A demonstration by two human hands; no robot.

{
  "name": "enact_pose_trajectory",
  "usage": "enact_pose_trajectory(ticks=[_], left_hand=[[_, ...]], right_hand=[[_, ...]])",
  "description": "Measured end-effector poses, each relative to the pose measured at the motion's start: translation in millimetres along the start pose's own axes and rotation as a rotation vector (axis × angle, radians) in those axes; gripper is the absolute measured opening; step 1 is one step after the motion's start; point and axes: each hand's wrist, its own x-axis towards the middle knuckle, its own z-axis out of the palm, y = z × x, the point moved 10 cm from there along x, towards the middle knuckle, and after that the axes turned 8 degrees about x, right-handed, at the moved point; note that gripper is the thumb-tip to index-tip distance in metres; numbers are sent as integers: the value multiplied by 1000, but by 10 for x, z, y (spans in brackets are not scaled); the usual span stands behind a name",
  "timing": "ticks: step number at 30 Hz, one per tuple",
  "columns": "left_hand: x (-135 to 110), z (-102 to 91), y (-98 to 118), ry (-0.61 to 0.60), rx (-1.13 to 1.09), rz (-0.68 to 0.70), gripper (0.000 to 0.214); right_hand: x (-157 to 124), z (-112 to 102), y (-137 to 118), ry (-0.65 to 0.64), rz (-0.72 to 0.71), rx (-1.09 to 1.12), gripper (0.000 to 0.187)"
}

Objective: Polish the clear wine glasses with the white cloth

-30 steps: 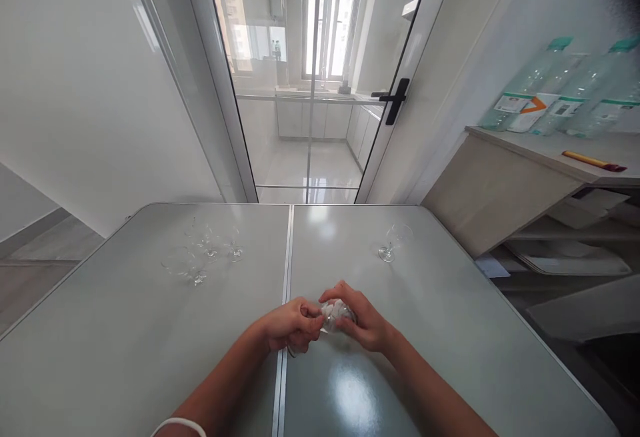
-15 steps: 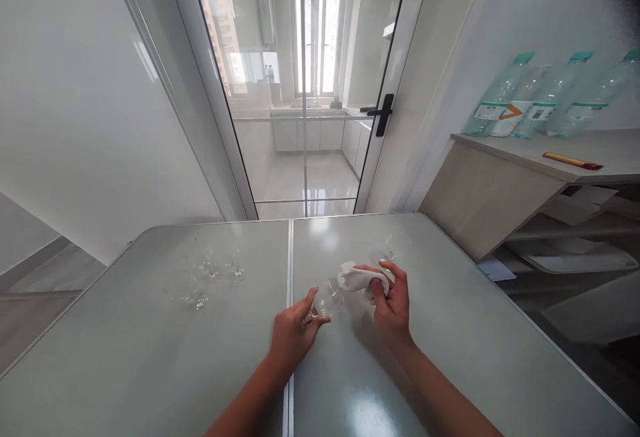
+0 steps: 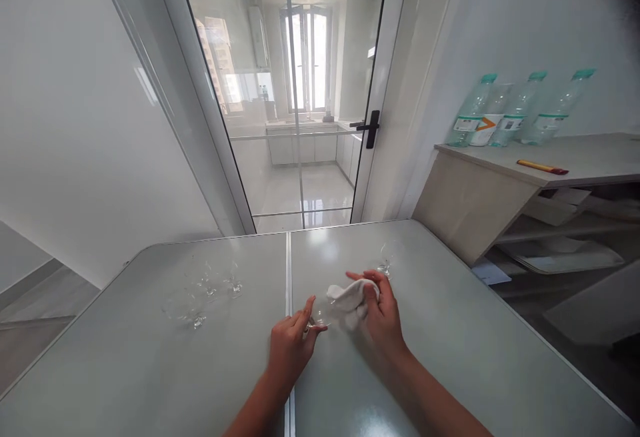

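Observation:
Between thumb and fingers, my left hand grips a small clear glass above the table, just right of the seam. My right hand is closed on a white cloth, whose left end comes up against the glass; whether it reaches inside I cannot tell. Beyond my right hand, another clear glass stands on the table, partly hidden by the fingers. Several more transparent glasses are grouped on the left half of the table, their outlines faint.
The pale table has a metal seam down its middle. Behind it is a glazed door with a black handle. At right, a cabinet carries several plastic bottles and a yellow-red stick-shaped packet.
The cloth in my right hand has shifted left, closer to the glass, and bunched differently. My left hand keeps its grip on the glass. The camera view has moved slightly.

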Motion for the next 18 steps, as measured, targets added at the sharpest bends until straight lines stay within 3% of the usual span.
enact_pose_trajectory(ticks=[2, 6, 10, 12, 15, 18], left_hand=[[-5, 38, -12, -27, 2, -7, 46], [-24, 137, -10, -103, 8, -23, 48], [-44, 239, -21, -195, 23, -55, 50], [-46, 257, -34, -217, 27, -66, 50], [-40, 232, -68, -210, 26, -79, 51], [-46, 213, -72, -200, 8, -72, 52]], right_hand=[[21, -167, -35, 124, -50, -130, 49], [90, -172, -60, 96, -218, -310, 47], [104, -106, 132, 47, -103, -303, 50], [59, 54, 196, -83, -33, -273, 47], [-72, 385, 155, -383, -51, -246, 38], [-196, 577, 152, -627, -28, -166, 50]])
